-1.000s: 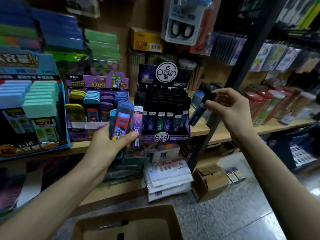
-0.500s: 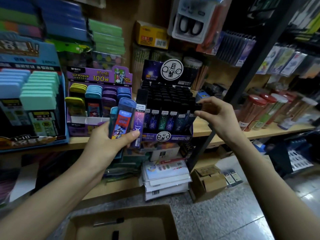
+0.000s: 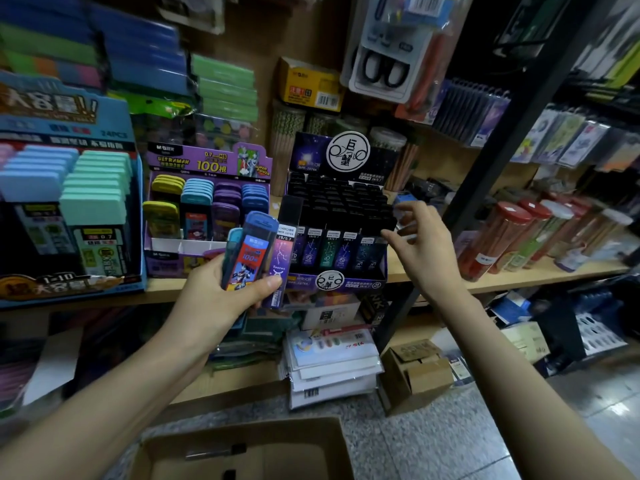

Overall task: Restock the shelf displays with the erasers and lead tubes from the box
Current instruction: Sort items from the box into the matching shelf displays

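While the left hand [image 3: 221, 299] grips upright lead tubes [image 3: 242, 261], a see-through blue plastic case [image 3: 254, 237] and a thin purple tube [image 3: 281, 261] with a black cap, the right hand [image 3: 424, 245] is open and empty, fingers spread, by the dark cardboard display tray [image 3: 356, 280] on the wooden shelf [image 3: 533, 274]. Held tubes stand to its left.

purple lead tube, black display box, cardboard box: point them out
purple lead tube [image 3: 280, 261], head view, on its printed label
black display box [image 3: 362, 279], head view, on its front panel
cardboard box [image 3: 277, 443], head view, on its far inner wall
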A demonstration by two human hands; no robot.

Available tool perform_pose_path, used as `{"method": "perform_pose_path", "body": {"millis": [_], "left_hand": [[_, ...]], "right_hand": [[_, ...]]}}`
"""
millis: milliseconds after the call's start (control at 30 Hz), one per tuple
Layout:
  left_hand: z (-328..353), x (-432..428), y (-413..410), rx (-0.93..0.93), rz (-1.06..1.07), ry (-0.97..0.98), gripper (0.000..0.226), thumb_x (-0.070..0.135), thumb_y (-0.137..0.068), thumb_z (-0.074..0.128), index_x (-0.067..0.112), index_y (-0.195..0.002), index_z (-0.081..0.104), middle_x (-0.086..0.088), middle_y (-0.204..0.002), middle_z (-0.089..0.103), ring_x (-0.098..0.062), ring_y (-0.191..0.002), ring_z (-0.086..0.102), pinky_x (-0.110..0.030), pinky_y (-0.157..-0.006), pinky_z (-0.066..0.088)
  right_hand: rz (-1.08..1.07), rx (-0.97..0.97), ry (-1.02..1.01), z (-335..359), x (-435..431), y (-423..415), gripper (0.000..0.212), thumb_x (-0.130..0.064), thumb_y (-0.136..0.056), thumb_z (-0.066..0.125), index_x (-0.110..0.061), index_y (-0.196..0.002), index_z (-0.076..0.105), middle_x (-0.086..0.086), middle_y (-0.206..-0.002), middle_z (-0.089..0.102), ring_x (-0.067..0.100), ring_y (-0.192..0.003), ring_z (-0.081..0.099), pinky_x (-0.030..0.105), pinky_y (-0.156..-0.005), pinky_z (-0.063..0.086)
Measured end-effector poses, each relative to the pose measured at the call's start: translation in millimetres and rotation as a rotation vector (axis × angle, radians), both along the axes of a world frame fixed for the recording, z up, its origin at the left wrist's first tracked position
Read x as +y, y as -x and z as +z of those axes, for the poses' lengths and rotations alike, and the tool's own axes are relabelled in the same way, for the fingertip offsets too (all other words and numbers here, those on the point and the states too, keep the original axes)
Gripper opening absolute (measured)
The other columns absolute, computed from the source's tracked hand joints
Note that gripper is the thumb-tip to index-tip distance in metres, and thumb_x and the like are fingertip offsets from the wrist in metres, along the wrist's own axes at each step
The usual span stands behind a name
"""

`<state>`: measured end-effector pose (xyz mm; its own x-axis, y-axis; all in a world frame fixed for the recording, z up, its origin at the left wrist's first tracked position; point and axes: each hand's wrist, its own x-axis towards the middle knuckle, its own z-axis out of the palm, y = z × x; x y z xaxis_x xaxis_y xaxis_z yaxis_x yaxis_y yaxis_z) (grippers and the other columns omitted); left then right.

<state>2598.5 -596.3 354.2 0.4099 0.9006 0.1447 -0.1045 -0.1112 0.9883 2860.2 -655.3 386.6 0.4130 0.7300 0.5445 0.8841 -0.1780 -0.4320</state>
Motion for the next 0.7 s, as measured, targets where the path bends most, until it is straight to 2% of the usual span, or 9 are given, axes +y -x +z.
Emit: {"method": "perform_pose_path", "body": {"millis": [67,167,200,267,333,433,500,567,700], "left_hand": [[1,0,1,0.006,0.002,-0.005,0.014,0.012,-0.075,0.074,0.019,-0.081,0.063,0.01,-0.06,0.066,0.0,-0.054,0.057,-0.011,-0.051,0.046],[2,-1,1,-0.003,-0.008,0.011,0.016,0.014,-0.074,0.074,0.022,-0.083,0.064,0.011,-0.066,0.07,0.001,-0.058,0.062,-0.009,-0.053,0.047],[2,-1,1,-0.01,-0.013,0.023,0.017,0.015,-0.074,0.074,0.023,-0.086,0.065,0.01,-0.073,0.072,-0.001,-0.063,0.065,-0.01,-0.055,0.048],[3,-1,2,-0.015,-0.018,0.034,0.02,0.016,-0.073,0.075,0.024,-0.089,0.065,0.009,-0.082,0.074,-0.004,-0.071,0.069,-0.011,-0.058,0.051],[4,-2,1,-0.016,-0.036,0.027,0.021,0.015,-0.073,0.075,0.023,-0.09,0.066,0.008,-0.083,0.074,-0.006,-0.073,0.069,-0.012,-0.058,0.052],[3,-2,2,-0.018,-0.022,-0.012,0.01,0.016,-0.079,0.07,0.021,-0.086,0.064,0.011,-0.067,0.07,0.001,-0.059,0.064,-0.009,-0.053,0.046],[2,1,6,-0.008,0.05,-0.004,0.006,0.026,-0.086,0.062,0.021,-0.085,0.063,0.01,-0.059,0.064,0.001,-0.052,0.057,-0.012,-0.05,0.045],[2,7,12,-0.019,0.099,0.048,0.017,0.037,-0.089,0.054,0.022,-0.087,0.062,0.008,-0.062,0.061,-0.003,-0.053,0.055,-0.016,-0.049,0.046],[6,16,20,-0.05,0.145,0.149,0.021,0.039,-0.092,0.049,0.021,-0.088,0.06,0.007,-0.068,0.063,-0.002,-0.052,0.057,-0.018,-0.048,0.048]], "right_hand": [[0.001,-0.04,-0.05,9,-3,11,0.033,-0.022,-0.09,0.061,-0.009,-0.119,0.052,0.007,-0.108,0.05,0.02,-0.095,0.053,0.032,-0.081,0.044],[0.162,-0.042,-0.135,23,-6,44,0.024,-0.021,-0.092,0.058,-0.009,-0.113,0.059,0.002,-0.102,0.054,0.015,-0.094,0.054,0.023,-0.081,0.042],[0.238,0.057,-0.118,26,-6,59,0.021,-0.024,-0.091,0.057,-0.013,-0.108,0.061,0.0,-0.098,0.058,0.012,-0.092,0.056,0.022,-0.08,0.043],[0.357,0.394,0.011,27,-3,92,0.016,-0.03,-0.09,0.059,-0.02,-0.101,0.063,-0.004,-0.089,0.064,0.008,-0.084,0.061,0.022,-0.074,0.047],[0.43,0.661,0.106,21,1,115,0.003,-0.022,-0.09,0.062,-0.022,-0.092,0.061,-0.004,-0.079,0.063,0.005,-0.072,0.06,0.019,-0.064,0.047],[0.47,0.79,0.035,26,7,123,0.013,-0.007,-0.088,0.062,-0.017,-0.081,0.057,0.004,-0.073,0.059,0.01,-0.067,0.056,0.021,-0.062,0.046],[0.446,0.771,-0.076,36,9,115,0.011,-0.007,-0.086,0.063,-0.016,-0.083,0.057,0.011,-0.08,0.059,0.021,-0.075,0.058,0.031,-0.067,0.05],[0.397,0.654,-0.16,44,12,101,0.009,-0.01,-0.085,0.066,-0.016,-0.086,0.059,0.012,-0.086,0.063,0.027,-0.082,0.063,0.03,-0.072,0.054],[0.35,0.409,-0.048,32,20,86,0.012,-0.011,-0.083,0.069,-0.016,-0.079,0.058,0.008,-0.079,0.062,0.031,-0.083,0.064,0.047,-0.079,0.053]]}}
